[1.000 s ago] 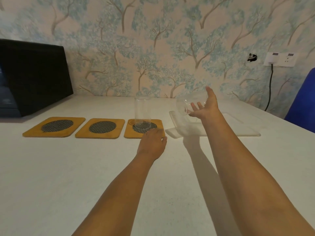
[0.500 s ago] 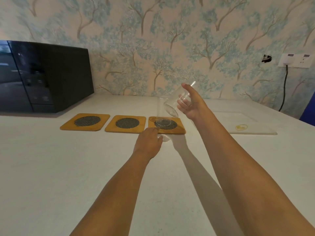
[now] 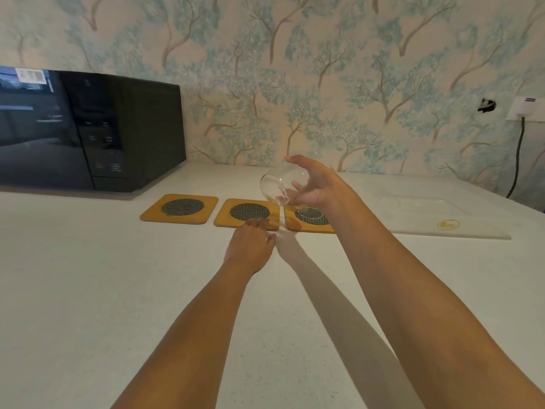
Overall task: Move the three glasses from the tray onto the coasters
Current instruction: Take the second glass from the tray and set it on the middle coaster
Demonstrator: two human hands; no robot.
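Note:
Three square wooden coasters with dark mesh centres lie in a row: the left coaster (image 3: 180, 208), the middle coaster (image 3: 249, 212) and the right coaster (image 3: 309, 221). A clear glass (image 3: 313, 213) stands on the right coaster, largely hidden behind my right hand. My right hand (image 3: 317, 185) grips a second clear glass (image 3: 277, 184), tilted in the air above the gap between the middle and right coasters. My left hand (image 3: 250, 243) lies flat on the counter, fingertips touching the middle coaster's front edge, holding nothing. The white tray (image 3: 472, 228) sits to the right.
A black microwave (image 3: 88, 131) stands at the back left against the wallpapered wall. A wall socket (image 3: 528, 109) with a dark cable (image 3: 517, 160) is at the far right. A small yellowish ring (image 3: 448, 224) marks the tray's surface.
My right hand has carried the tilted glass leftward from over the tray to above the coasters. My left hand has slid left from the right coaster to the middle coaster's front edge.

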